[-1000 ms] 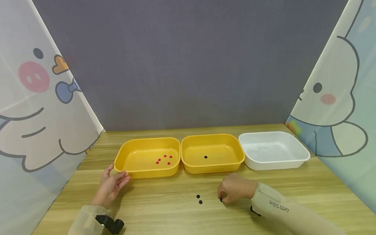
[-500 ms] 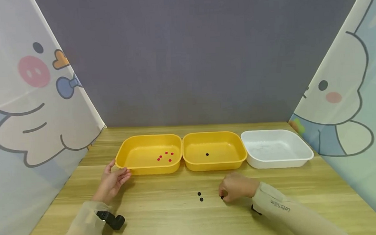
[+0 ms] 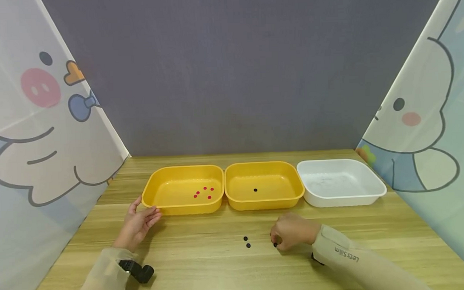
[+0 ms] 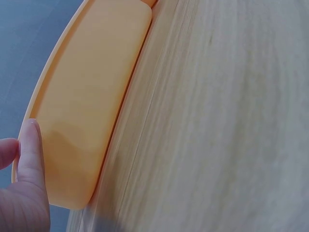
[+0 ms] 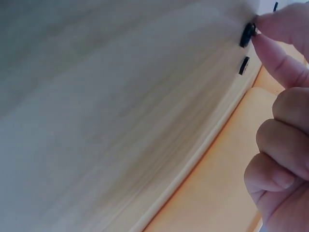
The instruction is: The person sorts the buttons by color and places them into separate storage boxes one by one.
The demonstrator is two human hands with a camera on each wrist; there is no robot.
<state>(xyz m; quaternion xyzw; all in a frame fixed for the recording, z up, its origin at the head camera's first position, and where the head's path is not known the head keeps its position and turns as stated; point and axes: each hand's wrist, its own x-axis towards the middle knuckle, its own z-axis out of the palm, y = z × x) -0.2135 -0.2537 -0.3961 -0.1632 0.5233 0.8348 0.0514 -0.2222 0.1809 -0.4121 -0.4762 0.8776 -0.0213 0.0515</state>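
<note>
My right hand [image 3: 294, 232] is low over the wooden table, thumb and index finger pinching a small black disc [image 5: 247, 35] while the other fingers curl into the palm. Close by, a second black disc [image 5: 244, 65] shows in the right wrist view. Left of this hand lie two more discs, a farther one [image 3: 245, 238] and a nearer one [image 3: 248, 245]. My left hand [image 3: 136, 225] grips the front left corner of the left yellow tray [image 3: 188, 209], one finger along its outer wall in the left wrist view. Several small red discs [image 3: 205, 188] lie inside that tray.
In the middle yellow tray [image 3: 264, 203] sits one black disc [image 3: 255, 190]. A white tray [image 3: 343, 201] completes the row on the right. A grey panel [image 3: 237, 76] stands behind the table [image 3: 205, 265], with cartoon-printed sheets on both sides.
The head view has shifted slightly, moving the scene a little up and right in it. Both hands keep nearly the same places, the right one still low at the black disc.
</note>
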